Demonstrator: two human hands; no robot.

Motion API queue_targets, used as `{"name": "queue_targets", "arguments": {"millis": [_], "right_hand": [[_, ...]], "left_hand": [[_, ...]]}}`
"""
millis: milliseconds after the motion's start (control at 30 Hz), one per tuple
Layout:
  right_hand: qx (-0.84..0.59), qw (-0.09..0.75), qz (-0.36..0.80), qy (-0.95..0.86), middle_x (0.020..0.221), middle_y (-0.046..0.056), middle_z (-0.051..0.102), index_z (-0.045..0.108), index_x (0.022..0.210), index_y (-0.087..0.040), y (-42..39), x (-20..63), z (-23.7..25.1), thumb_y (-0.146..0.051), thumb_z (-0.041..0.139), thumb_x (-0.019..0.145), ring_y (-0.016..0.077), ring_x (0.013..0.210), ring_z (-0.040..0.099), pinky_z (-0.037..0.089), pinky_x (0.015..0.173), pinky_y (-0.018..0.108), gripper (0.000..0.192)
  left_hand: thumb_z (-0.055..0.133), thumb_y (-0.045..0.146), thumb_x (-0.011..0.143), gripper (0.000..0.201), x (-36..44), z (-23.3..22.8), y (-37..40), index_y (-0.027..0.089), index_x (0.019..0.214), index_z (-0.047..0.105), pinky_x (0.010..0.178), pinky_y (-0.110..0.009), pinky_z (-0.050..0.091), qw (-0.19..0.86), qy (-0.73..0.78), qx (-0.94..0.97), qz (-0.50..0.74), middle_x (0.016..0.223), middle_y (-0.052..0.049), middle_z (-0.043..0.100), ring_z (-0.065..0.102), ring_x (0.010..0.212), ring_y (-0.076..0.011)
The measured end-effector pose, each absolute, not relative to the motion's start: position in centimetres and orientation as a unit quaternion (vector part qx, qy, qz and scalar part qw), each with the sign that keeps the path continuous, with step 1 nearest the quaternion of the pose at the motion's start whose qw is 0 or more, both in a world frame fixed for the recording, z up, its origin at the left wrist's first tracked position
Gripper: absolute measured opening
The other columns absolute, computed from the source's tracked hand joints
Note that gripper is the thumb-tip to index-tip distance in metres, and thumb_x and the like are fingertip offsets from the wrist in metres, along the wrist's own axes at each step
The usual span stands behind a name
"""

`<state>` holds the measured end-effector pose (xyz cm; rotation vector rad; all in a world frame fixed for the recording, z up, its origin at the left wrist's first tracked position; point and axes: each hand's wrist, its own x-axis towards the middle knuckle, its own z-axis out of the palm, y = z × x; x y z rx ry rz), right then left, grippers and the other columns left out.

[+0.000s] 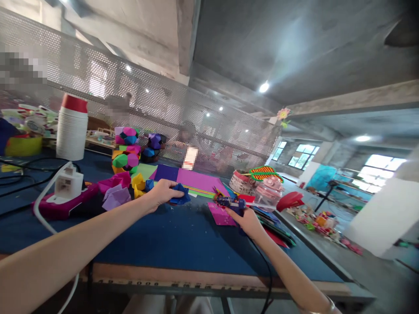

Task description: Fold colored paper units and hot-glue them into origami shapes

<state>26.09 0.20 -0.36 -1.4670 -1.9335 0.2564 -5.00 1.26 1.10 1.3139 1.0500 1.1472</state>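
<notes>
Blue paper piece half hidden under left hand; right hand grip unclear.

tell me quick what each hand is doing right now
left hand: closed on a folded blue paper piece
right hand: closed on a dark blue glue gun

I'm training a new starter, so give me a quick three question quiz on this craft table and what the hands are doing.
1. True or false: the left hand grips a blue folded paper piece.
2. What does the right hand touch? A) the stack of white cups B) a small blue tool C) the red dish
3. What colour is the tabletop?

Key: 1 true; 2 B; 3 blue.
</notes>
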Motion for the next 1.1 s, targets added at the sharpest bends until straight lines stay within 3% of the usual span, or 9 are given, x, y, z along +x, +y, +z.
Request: {"name": "queue_targets", "arguments": {"millis": [167,367,433,567,767,933,1100], "right_hand": [[-0.6,0.301,0.099,-0.735,0.093,0.01,0.071,0.067,0.101,-0.012,0.2,27.1,-1.5,-0.054,0.057,0.075,0.0301,0.089,0.064,0.047,0.079,0.037,0.051],[-0.605,0.254,0.016,-0.755,0.103,0.014,0.066,0.062,0.105,-0.012,-2.2,28.0,-0.8,-0.056,0.055,0.076,0.0283,0.093,0.061,0.045,0.08,0.036,0.053],[-0.628,0.246,-0.022,-0.738,0.098,0.012,0.067,0.06,0.105,-0.015,-4.4,27.9,0.0,-0.054,0.055,0.076,0.0268,0.089,0.062,0.046,0.075,0.034,0.048],[-0.653,0.269,-0.085,-0.702,0.082,0.005,0.066,0.06,0.086,-0.022,-8.9,25.6,1.7,-0.048,0.047,0.084,0.0216,0.074,0.061,0.042,0.063,0.03,0.029],[-0.488,0.315,0.121,-0.805,0.075,0.002,0.064,0.06,0.085,-0.02,-6.8,19.0,3.4,-0.039,0.045,0.088,0.015,0.069,0.057,0.041,0.064,0.025,0.024],[-0.426,0.334,0.325,-0.776,0.073,0.002,0.062,0.062,0.084,-0.015,-0.4,15.2,3.4,-0.042,0.059,0.079,0.0126,0.066,0.055,0.04,0.063,0.024,0.028],[-0.386,0.345,0.448,-0.729,0.069,0.0,0.059,0.062,0.082,-0.015,1.9,14.0,2.1,-0.048,0.07,0.069,0.0095,0.061,0.05,0.038,0.058,0.022,0.037]], "left_hand": [[0.075,0.021,0.056,0.025,-4.9,1.7,0.5,0.008,0.077,0.069,0.051,-0.026,0.048,0.525,0.455,0.541,0.474,0.059,-0.005,0.067,0.059,0.048,-0.0127],[0.072,0.019,0.059,0.021,-4.9,1.2,1.0,0.008,0.076,0.068,0.049,-0.025,0.047,0.521,0.443,0.554,0.474,0.056,-0.004,0.065,0.058,0.046,-0.012],[0.072,0.019,0.059,0.02,-4.9,0.8,1.3,0.008,0.074,0.068,0.049,-0.025,0.048,0.519,0.432,0.565,0.474,0.057,-0.004,0.066,0.059,0.048,-0.0125],[0.073,0.021,0.058,0.022,-4.8,0.5,1.6,0.008,0.075,0.07,0.053,-0.026,0.05,0.519,0.416,0.584,0.465,0.061,-0.005,0.068,0.061,0.051,-0.0134],[0.073,0.024,0.058,0.022,-4.7,0.7,1.0,0.009,0.073,0.07,0.056,-0.024,0.049,0.516,0.394,0.617,0.445,0.065,-0.005,0.069,0.062,0.056,-0.0135],[0.072,0.024,0.058,0.02,-5.0,1.2,0.5,0.01,0.073,0.069,0.056,-0.023,0.046,0.512,0.376,0.638,0.435,0.066,-0.003,0.068,0.059,0.055,-0.0117],[0.072,0.025,0.059,0.022,-5.1,1.4,0.4,0.01,0.076,0.069,0.056,-0.022,0.045,0.505,0.385,0.643,0.428,0.066,-0.002,0.068,0.058,0.056,-0.0113]]}}
